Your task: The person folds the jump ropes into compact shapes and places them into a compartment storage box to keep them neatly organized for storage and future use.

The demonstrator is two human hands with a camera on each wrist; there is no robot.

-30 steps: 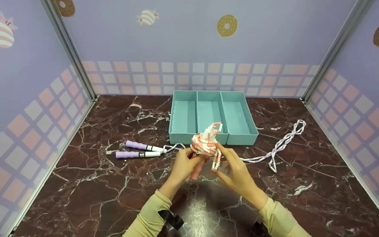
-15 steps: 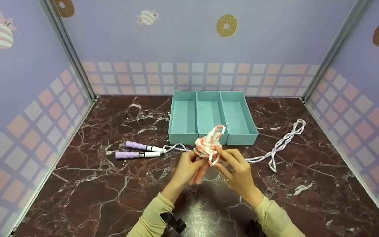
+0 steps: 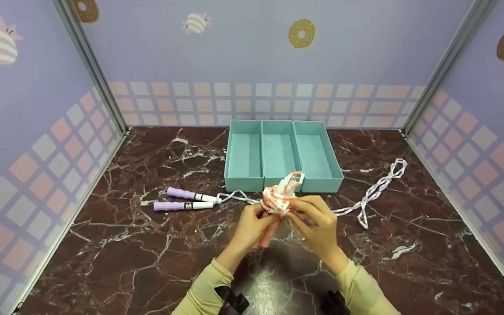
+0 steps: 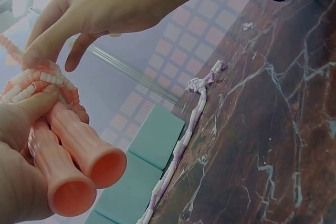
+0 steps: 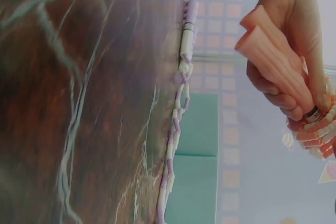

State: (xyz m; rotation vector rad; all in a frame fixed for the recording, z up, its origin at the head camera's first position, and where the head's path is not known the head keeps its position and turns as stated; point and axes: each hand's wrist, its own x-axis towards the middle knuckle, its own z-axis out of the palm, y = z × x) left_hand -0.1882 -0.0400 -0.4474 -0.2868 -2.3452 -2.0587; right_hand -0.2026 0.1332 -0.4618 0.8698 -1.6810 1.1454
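A coral-and-white beaded jump rope [image 3: 274, 197] is wound into a bundle above the table's middle. My left hand [image 3: 248, 225] grips it where the rope meets its two coral handles [image 4: 86, 140], whose hollow ends point back toward me. At the bundle's right side, my right hand [image 3: 320, 221] pinches the beaded cord between thumb and fingers. A loop of beads sticks up from the top of the bundle. Part of the wrapped cord is hidden behind the fingers.
A purple-and-white beaded jump rope [image 3: 368, 194] lies behind my hands, its purple handles [image 3: 184, 205] to the left. Beyond stands a teal box [image 3: 243, 183] with three compartments. Patterned walls enclose the dark marbled table [image 3: 147, 258].
Both hands and the bundle have shifted slightly right and toward me. The cord loop that hung at the bundle's right is now drawn in against it under the right fingers.
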